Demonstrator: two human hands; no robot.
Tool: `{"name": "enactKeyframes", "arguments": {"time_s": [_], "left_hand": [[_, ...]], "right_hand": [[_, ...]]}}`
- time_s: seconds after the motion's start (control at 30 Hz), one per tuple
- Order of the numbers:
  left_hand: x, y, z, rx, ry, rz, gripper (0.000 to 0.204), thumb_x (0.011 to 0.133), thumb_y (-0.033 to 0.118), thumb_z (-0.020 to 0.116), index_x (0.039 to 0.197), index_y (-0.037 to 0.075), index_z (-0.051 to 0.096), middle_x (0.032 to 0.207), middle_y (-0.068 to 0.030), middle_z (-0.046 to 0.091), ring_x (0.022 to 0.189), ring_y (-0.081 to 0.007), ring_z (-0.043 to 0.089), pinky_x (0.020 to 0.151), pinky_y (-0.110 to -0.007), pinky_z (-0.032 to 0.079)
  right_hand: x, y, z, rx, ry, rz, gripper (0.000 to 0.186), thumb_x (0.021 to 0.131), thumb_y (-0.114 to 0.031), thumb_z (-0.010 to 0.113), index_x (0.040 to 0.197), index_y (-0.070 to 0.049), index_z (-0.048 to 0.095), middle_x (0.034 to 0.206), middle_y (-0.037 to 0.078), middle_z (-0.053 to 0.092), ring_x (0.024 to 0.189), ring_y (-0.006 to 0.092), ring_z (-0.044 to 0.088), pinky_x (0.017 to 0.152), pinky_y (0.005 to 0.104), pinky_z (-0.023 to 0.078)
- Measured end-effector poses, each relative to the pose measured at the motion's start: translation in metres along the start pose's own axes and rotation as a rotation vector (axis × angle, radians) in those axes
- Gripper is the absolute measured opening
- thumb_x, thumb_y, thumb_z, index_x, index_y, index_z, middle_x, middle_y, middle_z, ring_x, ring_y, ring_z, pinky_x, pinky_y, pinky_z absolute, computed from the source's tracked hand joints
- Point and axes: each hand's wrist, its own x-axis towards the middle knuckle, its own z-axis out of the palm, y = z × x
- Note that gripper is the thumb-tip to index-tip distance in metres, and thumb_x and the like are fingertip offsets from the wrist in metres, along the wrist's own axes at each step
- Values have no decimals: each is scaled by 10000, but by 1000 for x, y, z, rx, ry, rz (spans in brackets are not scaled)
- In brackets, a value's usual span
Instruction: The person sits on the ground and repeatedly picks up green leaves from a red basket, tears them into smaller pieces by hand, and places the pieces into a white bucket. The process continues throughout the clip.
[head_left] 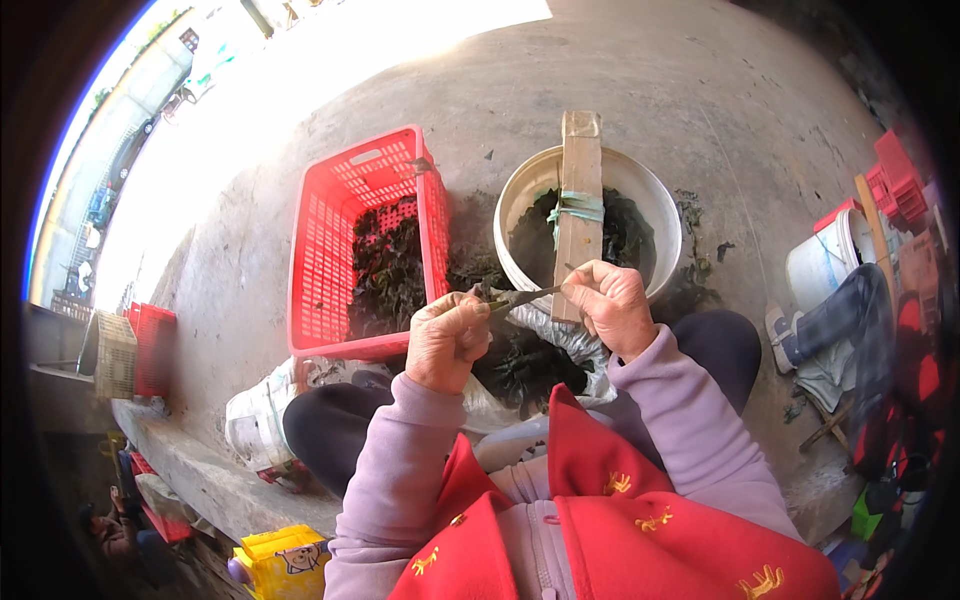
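Between my two hands a thin dark strip of what looks like seaweed is stretched. Its left end is pinched in my closed left hand, and the fingertips of my right hand grip the other end. Just beyond, a wooden board lies across a white bucket, with pale green strands tied around it. Dark leafy seaweed fills part of the bucket. Below my hands, more of it is heaped on a white plastic sack between my legs.
Left of the bucket stands a red plastic crate holding dark seaweed. A white sack-like container is by my left knee, a yellow box at lower left. Another person's leg and a white bucket are at right.
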Motion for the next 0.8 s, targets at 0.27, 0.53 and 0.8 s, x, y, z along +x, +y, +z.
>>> {"name": "enactKeyframes", "arguments": {"time_s": [0.27, 0.53, 0.8], "left_hand": [[9, 3, 6, 129, -3, 154, 49, 774, -12, 529, 745, 13, 559, 893, -104, 623, 564, -103, 526, 526, -212, 439], [38, 22, 17, 198, -64, 234, 93, 776, -4, 590, 783, 44, 510, 671, -53, 538, 553, -105, 506, 466, -232, 427], [119, 10, 28, 1493, -52, 740, 142, 703, 144, 673, 813, 56, 658, 761, -107, 574, 732, -291, 572, 658, -378, 457]], "right_hand": [[-1, -1, -2, -474, 11, -238, 71, 778, -37, 610, 773, 30, 587, 625, 91, 607, 565, 100, 544, 540, 257, 439], [22, -29, -30, -676, -220, -144, 129, 810, -59, 565, 823, 50, 633, 652, 107, 608, 611, 90, 538, 574, 266, 439], [87, -37, -50, -909, -78, -172, 173, 759, -170, 598, 765, -4, 645, 711, 210, 604, 685, 363, 602, 634, 410, 466]]}}
